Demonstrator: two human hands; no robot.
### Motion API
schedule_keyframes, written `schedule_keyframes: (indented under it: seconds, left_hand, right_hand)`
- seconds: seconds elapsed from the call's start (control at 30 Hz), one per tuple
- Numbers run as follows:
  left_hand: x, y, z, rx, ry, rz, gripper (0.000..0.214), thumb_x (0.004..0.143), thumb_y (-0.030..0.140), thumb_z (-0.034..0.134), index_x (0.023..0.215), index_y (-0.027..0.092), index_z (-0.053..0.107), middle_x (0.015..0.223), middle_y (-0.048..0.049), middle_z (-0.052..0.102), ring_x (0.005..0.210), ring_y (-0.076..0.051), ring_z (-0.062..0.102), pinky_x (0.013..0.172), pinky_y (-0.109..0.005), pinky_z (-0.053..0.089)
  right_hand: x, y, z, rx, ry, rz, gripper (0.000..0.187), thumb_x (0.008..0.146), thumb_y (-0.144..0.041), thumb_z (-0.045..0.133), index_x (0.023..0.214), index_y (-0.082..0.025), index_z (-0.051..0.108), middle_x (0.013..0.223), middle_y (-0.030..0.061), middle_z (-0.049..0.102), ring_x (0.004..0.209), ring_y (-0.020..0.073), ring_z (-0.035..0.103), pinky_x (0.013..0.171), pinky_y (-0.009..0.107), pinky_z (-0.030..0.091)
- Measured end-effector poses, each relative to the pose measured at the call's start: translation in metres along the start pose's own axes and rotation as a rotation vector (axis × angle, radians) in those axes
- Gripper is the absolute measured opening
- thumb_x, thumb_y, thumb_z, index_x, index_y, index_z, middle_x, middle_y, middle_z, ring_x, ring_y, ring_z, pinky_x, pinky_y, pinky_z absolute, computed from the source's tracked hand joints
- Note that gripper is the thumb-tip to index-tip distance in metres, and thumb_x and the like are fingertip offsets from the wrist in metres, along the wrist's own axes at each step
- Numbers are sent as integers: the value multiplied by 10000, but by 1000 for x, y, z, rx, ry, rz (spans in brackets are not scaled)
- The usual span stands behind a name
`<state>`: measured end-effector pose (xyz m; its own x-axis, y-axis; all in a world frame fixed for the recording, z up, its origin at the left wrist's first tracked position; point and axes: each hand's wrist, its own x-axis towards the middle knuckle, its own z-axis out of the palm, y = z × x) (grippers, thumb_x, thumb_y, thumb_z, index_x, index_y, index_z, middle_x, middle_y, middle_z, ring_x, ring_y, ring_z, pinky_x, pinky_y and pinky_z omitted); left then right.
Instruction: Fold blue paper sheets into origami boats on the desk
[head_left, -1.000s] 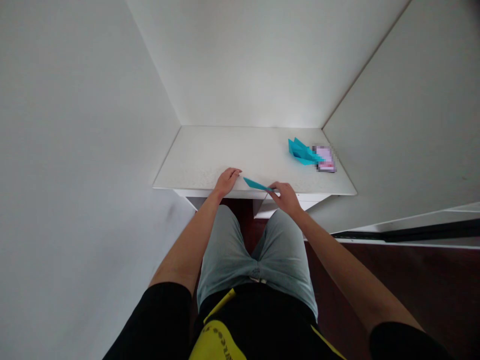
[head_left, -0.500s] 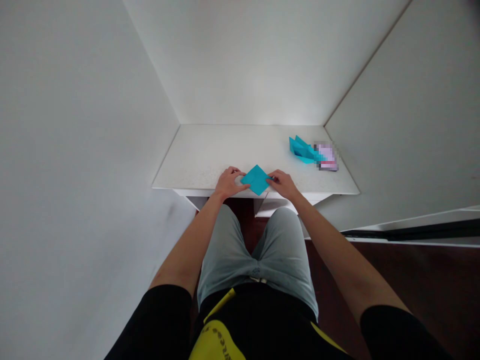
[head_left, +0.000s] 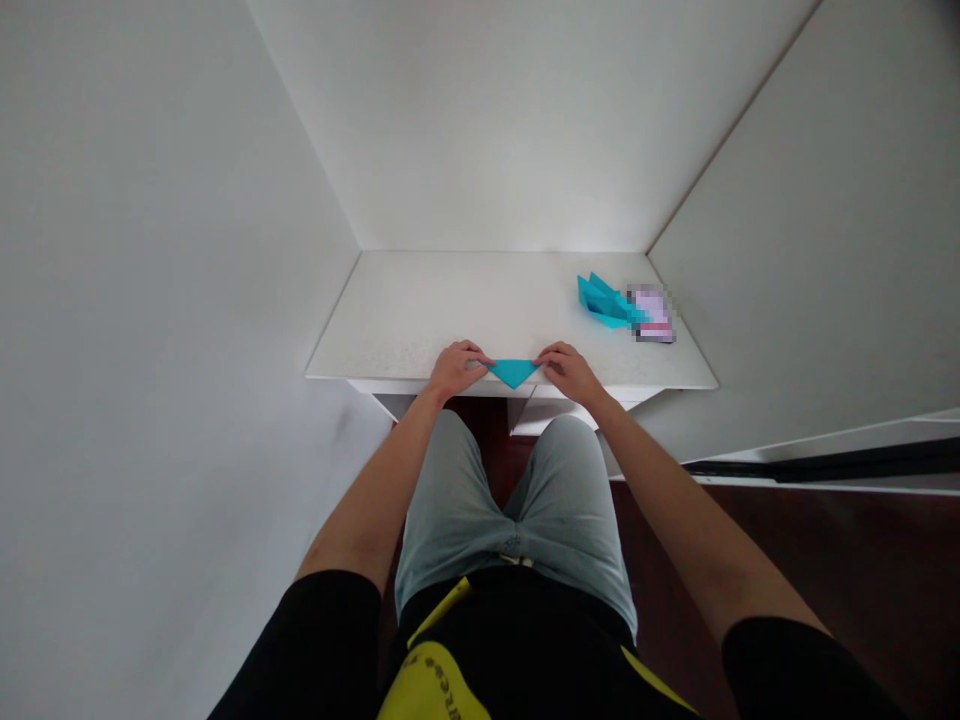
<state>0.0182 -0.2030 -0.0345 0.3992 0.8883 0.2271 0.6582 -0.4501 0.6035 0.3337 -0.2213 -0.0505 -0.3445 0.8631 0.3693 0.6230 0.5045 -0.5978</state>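
A small turquoise sheet of paper (head_left: 514,372) shows as a triangle at the table's front edge, its tip pointing toward me. My left hand (head_left: 459,368) pinches its left corner between thumb and fingers. At the opposite corner, my right hand (head_left: 567,370) pinches the paper in the same way. The top edge runs nearly straight between the two hands, and the tip reaches over the table's edge.
Folded turquoise paper (head_left: 606,303) lies at the right of the white table (head_left: 450,300), against a blurred pinkish item (head_left: 654,312). Walls close in the table at the back and both sides. Beneath it is an open compartment (head_left: 555,412).
The paper has gone from a diamond to a downward-pointing triangle, its upper half no longer showing. Both hands keep their places at its side corners, with the left fingers now drawn closer together.
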Motion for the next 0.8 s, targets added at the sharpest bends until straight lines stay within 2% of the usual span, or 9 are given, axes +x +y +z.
schedule_keyframes:
  seconds: [0.1, 0.13, 0.2, 0.27, 0.33, 0.4, 0.5, 0.8]
  left_hand:
    - [0, 1, 1, 15, 23, -16, 125, 941, 313, 783, 988, 313, 900, 1050, -36, 763, 1039, -226, 706, 1024, -379, 539]
    - [1, 2, 2, 22, 28, -20, 118, 943, 349, 796, 982, 306, 899, 1044, -41, 762, 1037, -228, 705, 1014, -379, 538]
    - [1, 2, 2, 31, 28, -13, 121, 932, 380, 823, 984, 299, 896, 1040, -45, 759, 1039, -232, 703, 1001, -379, 533]
    - [2, 1, 1, 27, 22, 3, 120, 923, 377, 838, 994, 296, 893, 1048, -46, 758, 1043, -232, 703, 996, -378, 528]
    - [2, 0, 1, 19, 28, 8, 128, 922, 379, 842, 990, 280, 888, 1052, -51, 759, 1039, -233, 705, 992, -380, 529]
    - [2, 0, 1, 16, 38, 12, 137, 920, 381, 844, 979, 263, 882, 1048, -55, 759, 1032, -232, 708, 993, -379, 530]
    - [1, 0, 2, 22, 43, 23, 135, 919, 370, 843, 980, 254, 874, 1040, -56, 761, 1035, -232, 710, 1013, -380, 528]
    - [3, 0, 3, 32, 28, -1, 121, 912, 360, 839, 973, 261, 872, 1053, -57, 760, 1050, -241, 709, 1021, -393, 533]
  right_hand:
    - [-2, -15, 6, -142, 67, 51, 228, 975, -298, 613, 1036, -223, 820, 1206, 144, 712, 1167, 320, 657, 1097, 535, 513]
    - [-3, -25, 12, -195, 89, 70, 260, 1003, -355, 611, 1089, -214, 812, 1278, 163, 707, 1214, 337, 644, 1111, 547, 499]
    - [-6, -48, 27, -285, 89, 85, 407, 1061, -455, 558, 1313, -199, 748, 1468, 184, 664, 1351, 367, 596, 1148, 567, 463]
    - [-9, -71, 45, -336, -7, 31, 542, 1108, -490, 464, 1544, -200, 604, 1635, 164, 570, 1491, 355, 520, 1238, 572, 386]
    - [-13, -87, 61, -372, -89, -8, 620, 1126, -509, 407, 1651, -191, 487, 1708, 148, 493, 1580, 340, 444, 1313, 575, 291]
    - [-15, -93, 71, -388, -126, -14, 682, 1129, -534, 379, 1701, -162, 407, 1754, 150, 416, 1633, 330, 376, 1349, 567, 240]
    - [-19, -86, 68, -376, -155, -15, 744, 1127, -559, 373, 1728, -121, 343, 1781, 171, 346, 1664, 321, 323, 1366, 544, 239]
    - [-38, -38, 22, -401, -166, 53, 855, 1089, -661, 422, 1732, -106, 320, 1767, 226, 343, 1654, 368, 338, 1342, 623, 278]
